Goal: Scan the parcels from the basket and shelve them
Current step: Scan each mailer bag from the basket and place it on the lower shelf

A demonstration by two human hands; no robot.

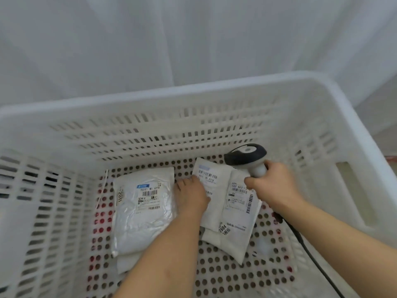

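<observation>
Both my arms reach down into a large white slotted basket (193, 97). My left hand (191, 195) lies on the left edge of a white parcel (217, 209) with a barcode label, its fingers bent over that edge. This parcel overlaps a second white parcel (240, 214) under it. A third white plastic parcel (144, 211) with a blue-marked label lies flat to the left. My right hand (272, 186) grips the handle of a black and white barcode scanner (246, 155), whose head hangs over the top edge of the overlapped parcels.
The scanner's black cable (305, 244) trails back along my right forearm to the lower right. The basket floor (225, 276) is perforated with round holes. A white curtain (193, 39) hangs behind the basket. Another flat white packet (129, 263) peeks out under the left parcel.
</observation>
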